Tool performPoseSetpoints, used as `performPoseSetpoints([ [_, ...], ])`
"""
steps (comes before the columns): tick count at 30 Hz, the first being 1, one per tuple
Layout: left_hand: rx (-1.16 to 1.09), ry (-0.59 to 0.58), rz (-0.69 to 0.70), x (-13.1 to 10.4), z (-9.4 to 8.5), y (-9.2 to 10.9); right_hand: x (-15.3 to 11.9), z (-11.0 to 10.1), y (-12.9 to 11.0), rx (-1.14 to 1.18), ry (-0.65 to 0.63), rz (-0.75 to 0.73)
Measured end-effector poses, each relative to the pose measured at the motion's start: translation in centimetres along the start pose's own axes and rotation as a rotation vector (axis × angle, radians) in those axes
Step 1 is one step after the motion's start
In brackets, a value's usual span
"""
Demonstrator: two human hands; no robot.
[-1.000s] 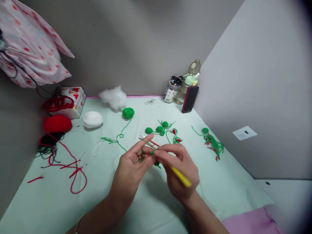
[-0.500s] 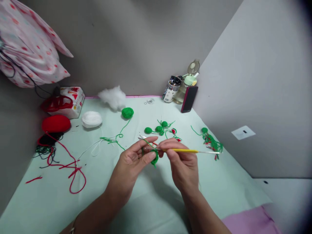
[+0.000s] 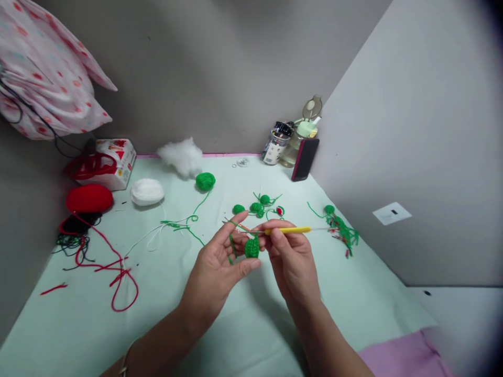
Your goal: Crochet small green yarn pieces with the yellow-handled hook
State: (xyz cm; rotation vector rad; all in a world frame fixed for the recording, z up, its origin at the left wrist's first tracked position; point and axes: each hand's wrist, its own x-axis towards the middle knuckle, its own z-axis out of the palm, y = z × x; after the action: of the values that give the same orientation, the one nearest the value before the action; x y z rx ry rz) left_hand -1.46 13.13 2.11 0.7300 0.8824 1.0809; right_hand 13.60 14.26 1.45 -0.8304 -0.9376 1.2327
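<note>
Between my two hands is a small green crochet piece (image 3: pixel 252 248), cupped in shape. My left hand (image 3: pixel 214 259) holds it between the thumb and fingers, with green yarn running over the raised index finger. In my right hand (image 3: pixel 293 256) is a crochet hook with a yellow handle (image 3: pixel 294 230), gripped like a pen. Its metal tip points left, just above the crochet piece, close to the yarn. The strand leads back over the table to a green yarn ball (image 3: pixel 205 181). Partly hidden behind my left fingers lies a pair of scissors (image 3: pixel 238 227).
Several finished green crochet balls (image 3: pixel 257 208) lie beyond my hands. Red yarn (image 3: pixel 89 199), white yarn (image 3: pixel 147 192) and white stuffing (image 3: pixel 181 157) are at the left and back. A phone (image 3: pixel 305 160) leans by a pen cup (image 3: pixel 276 145). Yarn scraps (image 3: pixel 342 230) lie right.
The crochet piece has turned so that its stitched side faces me, and my left thumb has shifted below it. The hook has moved slightly left and up, and lies more level.
</note>
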Motion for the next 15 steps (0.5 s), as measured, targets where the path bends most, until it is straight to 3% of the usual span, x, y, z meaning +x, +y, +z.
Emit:
performPoseSetpoints([
  [6,0.034,0.011,-0.019,0.4,-0.4,-0.2,0.4,0.1,-0.1,0.089,-0.016,0.118],
  [11,-0.002,-0.014,-0.033,0.2,-0.4,0.1,0.0,-0.1,0.0,-0.025,0.012,0.004],
  [15,-0.066,0.005,-0.016,0.1,-0.5,0.3,-0.6,-0.4,0.2,-0.13,-0.034,-0.087],
])
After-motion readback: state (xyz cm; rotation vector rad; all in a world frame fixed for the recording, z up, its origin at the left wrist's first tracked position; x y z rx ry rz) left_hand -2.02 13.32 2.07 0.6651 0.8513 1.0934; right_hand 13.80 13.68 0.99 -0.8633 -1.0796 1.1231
